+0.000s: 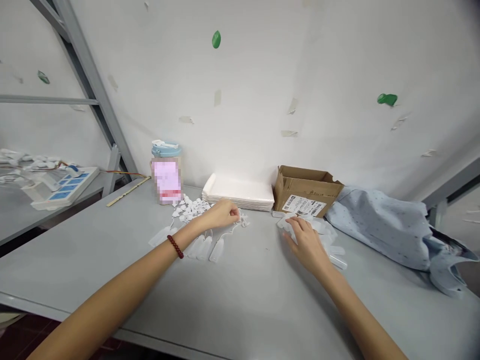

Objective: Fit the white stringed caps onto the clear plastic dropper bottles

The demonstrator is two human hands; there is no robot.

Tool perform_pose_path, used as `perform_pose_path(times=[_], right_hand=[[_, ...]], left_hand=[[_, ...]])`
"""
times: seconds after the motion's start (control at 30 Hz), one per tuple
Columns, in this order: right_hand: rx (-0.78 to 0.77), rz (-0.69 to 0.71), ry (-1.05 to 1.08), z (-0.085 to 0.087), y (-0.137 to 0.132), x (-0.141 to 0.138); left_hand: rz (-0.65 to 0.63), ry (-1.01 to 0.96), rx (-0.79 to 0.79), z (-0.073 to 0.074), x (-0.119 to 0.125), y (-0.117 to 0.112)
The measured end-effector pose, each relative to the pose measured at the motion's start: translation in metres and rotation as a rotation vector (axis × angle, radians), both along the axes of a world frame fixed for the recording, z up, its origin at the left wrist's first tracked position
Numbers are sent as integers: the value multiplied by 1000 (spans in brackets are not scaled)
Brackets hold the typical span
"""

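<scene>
My left hand (221, 214) rests on the grey table (112, 265) with its fingers curled in a pinch on a small white plastic part with a thin cord (243, 219). A dark red bead bracelet (175, 246) circles that wrist. Just behind it lies a pile of small white parts (189, 207), and a row of flat white tags (204, 247) lies under the forearm. My right hand (305, 240) lies fingers down on a heap of small clear plastic bags (326, 235), gripping one bag at its left end.
A stack of white sheets (240, 192) and an open cardboard box with a label (305, 192) stand at the wall. A blue-lidded jar (166, 172) stands at the left, a blue cloth (386, 225) at the right. A metal frame (93, 85) and a device with blue keys (63, 187) are at the far left.
</scene>
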State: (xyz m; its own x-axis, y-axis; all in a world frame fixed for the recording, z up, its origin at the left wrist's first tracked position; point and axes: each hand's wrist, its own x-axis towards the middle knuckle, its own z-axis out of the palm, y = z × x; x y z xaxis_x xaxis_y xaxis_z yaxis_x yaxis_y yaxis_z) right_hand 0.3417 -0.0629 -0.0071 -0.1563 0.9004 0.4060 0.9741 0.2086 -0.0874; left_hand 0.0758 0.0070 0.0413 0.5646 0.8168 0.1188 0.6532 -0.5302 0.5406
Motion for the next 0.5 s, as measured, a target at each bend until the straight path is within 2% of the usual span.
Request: perform_pose_path(times=[0.33,0.5], right_hand=[[-49,-46,-142,0,1,-3],[-64,-53,-184,-4,3,-5]], left_hand=[[174,-58,159,16,-18,2],[255,-131,186,10,-24,-8]])
